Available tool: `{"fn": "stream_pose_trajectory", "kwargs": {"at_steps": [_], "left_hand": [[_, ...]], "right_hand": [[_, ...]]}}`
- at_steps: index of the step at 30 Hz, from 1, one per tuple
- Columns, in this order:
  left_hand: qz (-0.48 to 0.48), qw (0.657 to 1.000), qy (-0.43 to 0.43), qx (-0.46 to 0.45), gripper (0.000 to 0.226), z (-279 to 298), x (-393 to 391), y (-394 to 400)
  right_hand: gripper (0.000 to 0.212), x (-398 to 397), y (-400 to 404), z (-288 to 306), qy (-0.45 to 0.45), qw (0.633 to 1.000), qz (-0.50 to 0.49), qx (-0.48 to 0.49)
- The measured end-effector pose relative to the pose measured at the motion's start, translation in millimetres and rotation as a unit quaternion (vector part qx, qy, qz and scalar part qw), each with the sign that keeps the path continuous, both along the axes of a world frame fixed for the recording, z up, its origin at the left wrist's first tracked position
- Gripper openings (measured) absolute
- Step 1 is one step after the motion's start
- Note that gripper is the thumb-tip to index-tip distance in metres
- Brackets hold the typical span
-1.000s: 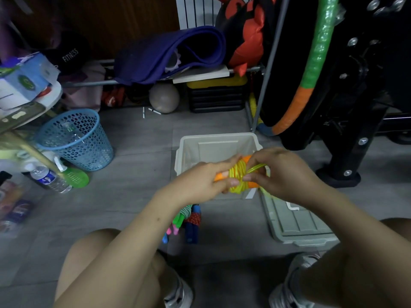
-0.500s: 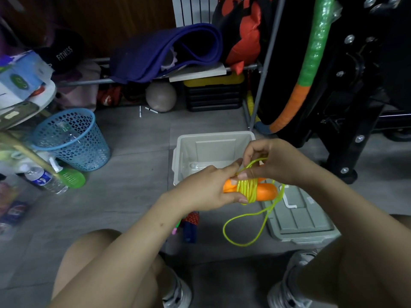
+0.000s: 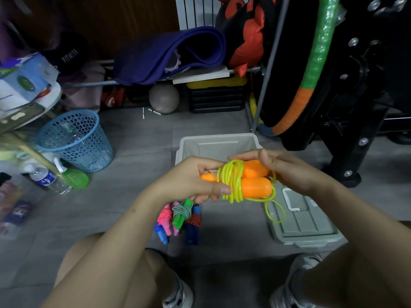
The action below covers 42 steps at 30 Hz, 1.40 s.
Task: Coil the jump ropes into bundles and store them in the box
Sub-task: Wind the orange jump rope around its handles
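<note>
My left hand (image 3: 191, 181) grips the two orange handles of a jump rope (image 3: 255, 185), held side by side above the near rim of the grey box (image 3: 216, 138). Yellow-green cord (image 3: 231, 181) is wound several times round the handles. My right hand (image 3: 287, 170) is at the handles' right end and holds the cord there. A short loose loop (image 3: 277, 210) hangs below it. Three coiled ropes lie bundled on the floor under my left hand: a pink and blue one (image 3: 164, 221), a green one (image 3: 181, 215) and a red and blue one (image 3: 193, 225).
The box's grey lid (image 3: 304, 225) lies on the floor to the right. A blue mesh bin (image 3: 76, 141) and bottles (image 3: 51, 180) stand left. A rack with a purple mat (image 3: 169, 54), a ball (image 3: 164, 98) and black exercise equipment (image 3: 347, 85) close off the back and right.
The hanging loop of cord has become much shorter as more turns went round the handles. My right hand has shifted from above the handles to their right end.
</note>
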<state>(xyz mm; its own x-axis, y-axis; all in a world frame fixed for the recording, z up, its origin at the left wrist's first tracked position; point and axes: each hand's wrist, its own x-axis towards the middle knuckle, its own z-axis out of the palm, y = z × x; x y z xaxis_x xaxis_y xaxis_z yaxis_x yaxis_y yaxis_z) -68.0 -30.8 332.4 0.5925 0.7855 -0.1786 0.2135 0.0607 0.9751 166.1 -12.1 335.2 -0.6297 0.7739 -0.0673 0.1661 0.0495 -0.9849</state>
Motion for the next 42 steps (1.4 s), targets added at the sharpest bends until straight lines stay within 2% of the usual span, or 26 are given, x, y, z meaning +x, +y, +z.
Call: {"fn": "stream_pose_trajectory", "kwargs": {"at_steps": [3,7,11,13,15,17,18,19,21,22,23,28,31,34,37,39,42], "left_hand": [[0.021,1.000,0.002,-0.018,0.057,-4,1,2],[0.026,0.999,-0.031,-0.024,0.079,-5,3,-1],[0.045,0.995,-0.085,-0.031,0.058,-2,5,-3],[0.082,0.992,-0.094,-0.036,0.051,-1,8,-3],[0.114,0.988,-0.102,-0.035,0.049,-1,11,-2],[0.141,0.983,-0.111,-0.033,0.051,-1,15,-2],[0.153,0.982,-0.110,-0.031,0.052,-2,17,-1],[0.163,0.981,-0.105,-0.028,0.053,-3,19,0],[0.177,0.980,-0.090,-0.026,0.057,-5,22,3],[0.184,0.979,-0.081,-0.025,0.057,-6,23,4],[0.188,0.979,-0.070,-0.021,0.055,-7,24,5],[0.190,0.981,-0.030,0.008,0.025,-10,25,8],[0.166,0.985,-0.014,0.037,0.008,-12,26,10],[0.148,0.988,-0.015,0.043,0.015,-12,27,11],[0.149,0.987,0.004,0.058,0.013,-13,23,13],[0.171,0.980,0.054,0.083,0.012,-16,22,15],[0.184,0.969,0.112,0.119,0.021,-19,20,17]], "right_hand": [[0.076,0,-4,-2,-0.007,1.000,0.005,-0.004],[0.084,2,-6,-9,0.058,0.993,0.000,-0.107],[0.104,-2,-5,-21,0.140,0.977,0.004,-0.162],[0.107,-9,-7,-23,0.183,0.966,0.003,-0.182],[0.113,-13,-8,-25,0.188,0.965,0.001,-0.181],[0.120,-18,-8,-32,0.157,0.977,-0.009,-0.146],[0.115,-19,-11,-33,0.132,0.983,-0.018,-0.126],[0.101,-21,-15,-32,0.101,0.989,-0.023,-0.106],[0.050,-27,-23,-28,0.027,0.998,-0.017,-0.055],[0.034,-31,-26,-27,-0.003,0.999,-0.023,-0.032],[0.028,-33,-27,-27,-0.018,0.999,-0.041,-0.019],[0.030,-38,-26,-35,-0.013,0.994,-0.109,0.022],[0.033,-41,-26,-36,0.014,0.989,-0.150,0.009],[0.047,-42,-26,-35,-0.001,0.982,-0.187,-0.004],[0.049,-41,-26,-32,-0.113,0.971,-0.207,0.047],[0.049,-41,-28,-28,-0.206,0.954,-0.182,0.119],[0.039,-39,-32,-23,-0.273,0.930,-0.131,0.209]]}}
